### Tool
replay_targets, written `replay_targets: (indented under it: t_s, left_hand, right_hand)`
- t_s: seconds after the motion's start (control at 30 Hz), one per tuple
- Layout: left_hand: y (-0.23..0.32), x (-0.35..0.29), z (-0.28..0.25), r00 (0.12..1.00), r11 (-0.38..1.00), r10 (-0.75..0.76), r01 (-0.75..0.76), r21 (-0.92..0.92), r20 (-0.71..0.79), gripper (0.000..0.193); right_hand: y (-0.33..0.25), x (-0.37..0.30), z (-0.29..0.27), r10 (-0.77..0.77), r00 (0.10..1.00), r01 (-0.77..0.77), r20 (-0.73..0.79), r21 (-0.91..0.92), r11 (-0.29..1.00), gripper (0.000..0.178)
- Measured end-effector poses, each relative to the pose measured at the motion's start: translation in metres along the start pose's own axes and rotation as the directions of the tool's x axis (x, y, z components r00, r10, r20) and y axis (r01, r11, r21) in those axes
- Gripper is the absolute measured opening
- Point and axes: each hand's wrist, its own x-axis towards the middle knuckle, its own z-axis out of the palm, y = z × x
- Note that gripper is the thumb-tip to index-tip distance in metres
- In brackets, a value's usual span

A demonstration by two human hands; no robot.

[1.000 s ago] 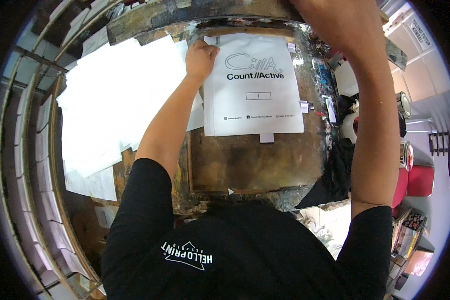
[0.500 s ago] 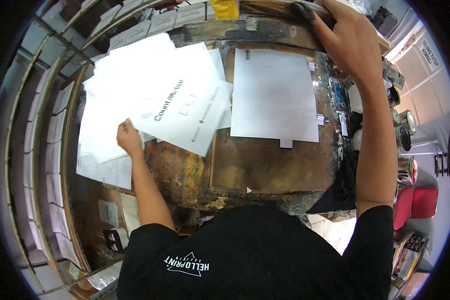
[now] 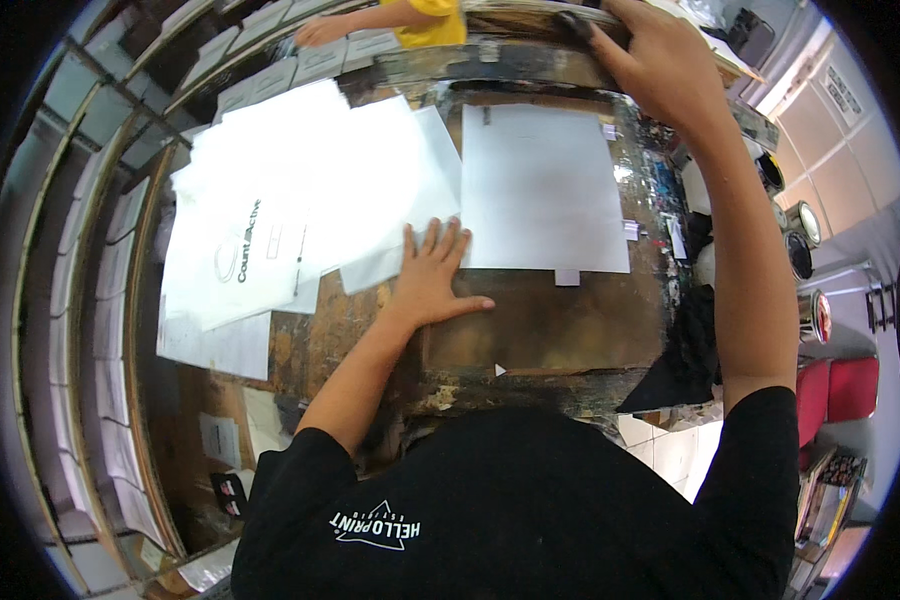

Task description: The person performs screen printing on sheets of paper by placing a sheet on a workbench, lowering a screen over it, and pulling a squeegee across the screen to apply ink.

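Beside the flat white sheet (image 3: 540, 190) on the counter (image 3: 342, 328), the left hand (image 3: 433, 280) is spread wide, seemingly empty; the right hand (image 3: 667, 75) grips the wooden frame (image 3: 520, 22); apparently between prints, lowering it calls for a clear sheet

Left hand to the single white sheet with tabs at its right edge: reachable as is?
Looks like yes: the left hand is spread open by the lower left corner of the white sheet, and nothing visible covers that corner. Whether the fingertips already touch it, I can't tell.
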Motion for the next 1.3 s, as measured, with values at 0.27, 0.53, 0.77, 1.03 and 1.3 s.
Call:
replay_targets:
  t_s: [0.27,0.53,0.77,1.03,1.3]
  left_hand:
    - [0.132,0.096,0.017,0.968,0.945,0.235,-0.249,-0.213,-0.088,0.127]
    - [0.17,0.113,0.016,0.949,0.918,0.295,-0.315,-0.242,-0.116,0.127]
    - [0.168,0.112,0.021,0.921,0.886,0.334,-0.379,-0.266,-0.2,0.117]
    - [0.164,0.108,0.027,0.887,0.858,0.398,-0.45,-0.247,-0.235,0.109]
    - [0.14,0.089,0.006,0.897,0.912,0.252,-0.346,-0.223,-0.362,0.109]
  right_hand:
    - [-0.007,0.006,-0.011,-0.039,0.994,0.032,0.101,0.075,0.997,0.061]
    - [0.007,0.005,-0.017,-0.067,0.992,0.05,0.103,0.163,0.985,0.066]
    - [0.003,0.008,-0.011,-0.042,0.996,0.046,-0.072,0.053,0.998,0.063]
    - [-0.01,0.011,-0.027,0.027,0.993,-0.038,0.114,0.102,0.994,0.064]
    - [-0.005,0.014,-0.026,-0.044,0.998,0.041,0.036,0.098,0.994,0.06]
